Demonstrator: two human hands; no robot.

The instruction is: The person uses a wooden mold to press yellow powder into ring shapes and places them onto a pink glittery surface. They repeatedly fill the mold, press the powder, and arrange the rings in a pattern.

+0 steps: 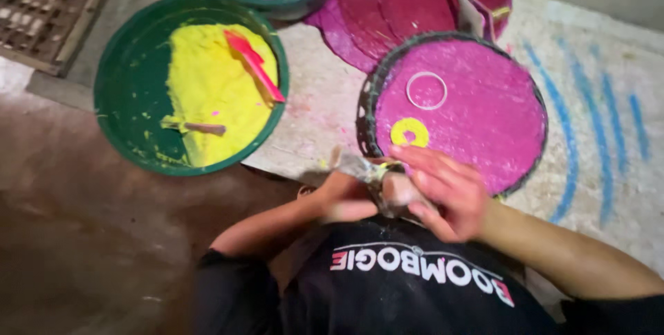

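Both hands clasp a small grey cone-shaped tool [377,179] close to the body: left hand [346,197] grips its side, right hand [446,190] wraps over. Its long axis points up-left, at the near rim of the pink disc [477,114].

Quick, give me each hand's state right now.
Left hand: closed around a small silvery wrapped bundle.
Right hand: fingers curled on the same bundle's other end, near the pink tray.
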